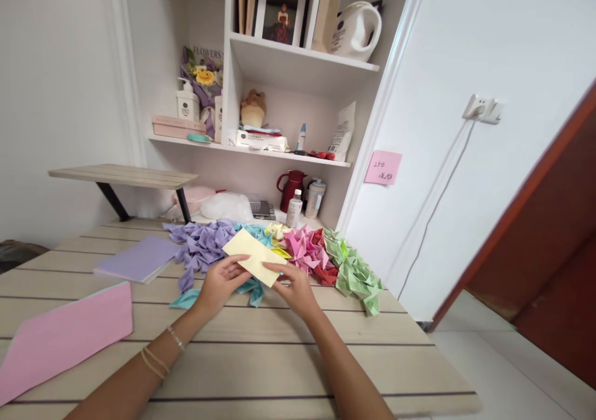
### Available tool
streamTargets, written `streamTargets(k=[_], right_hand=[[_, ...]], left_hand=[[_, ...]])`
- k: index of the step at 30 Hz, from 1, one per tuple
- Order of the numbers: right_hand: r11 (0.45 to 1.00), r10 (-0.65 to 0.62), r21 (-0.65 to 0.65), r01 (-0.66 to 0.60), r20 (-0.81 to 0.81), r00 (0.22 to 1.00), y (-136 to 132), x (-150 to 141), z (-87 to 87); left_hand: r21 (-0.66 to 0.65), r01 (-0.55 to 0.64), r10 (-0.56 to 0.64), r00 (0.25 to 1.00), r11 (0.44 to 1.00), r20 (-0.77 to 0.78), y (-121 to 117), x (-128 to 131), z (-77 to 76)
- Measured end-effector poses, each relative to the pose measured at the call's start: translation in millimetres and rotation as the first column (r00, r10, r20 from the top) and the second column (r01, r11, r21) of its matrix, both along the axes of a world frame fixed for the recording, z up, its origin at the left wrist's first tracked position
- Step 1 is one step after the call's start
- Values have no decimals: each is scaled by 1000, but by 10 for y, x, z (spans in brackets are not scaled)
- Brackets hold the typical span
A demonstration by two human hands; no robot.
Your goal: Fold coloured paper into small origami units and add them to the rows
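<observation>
We hold the yellow paper (255, 256) above the table (261, 370) — the fingers of our left hand (222, 283) grip its left end, those of our right hand (294, 288) its right. Beyond it we see folded purple shapes (205, 244), pink shapes (305, 250) and green shapes (356, 274).

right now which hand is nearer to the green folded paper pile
Right. The right hand, on the yellow paper's right side, is left of the green folded paper pile; the left hand, on its left side, is farther left.
</observation>
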State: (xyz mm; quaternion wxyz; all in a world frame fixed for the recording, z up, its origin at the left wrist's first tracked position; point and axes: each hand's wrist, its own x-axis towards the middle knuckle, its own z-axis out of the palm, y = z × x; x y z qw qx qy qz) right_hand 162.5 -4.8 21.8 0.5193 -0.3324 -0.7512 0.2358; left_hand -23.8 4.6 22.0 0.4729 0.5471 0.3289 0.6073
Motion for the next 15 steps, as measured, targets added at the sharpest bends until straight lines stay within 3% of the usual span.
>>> streamTargets(k=[9, 15], right_hand=[[995, -81, -74, 68, -195, 977, 63, 9, -32], [986, -147, -119, 121, -244, 959, 62, -24, -42]], left_hand=[[153, -119, 147, 973, 981, -180, -9, -7, -51], [93, -21, 34, 989, 995, -142, 2, 21, -101]])
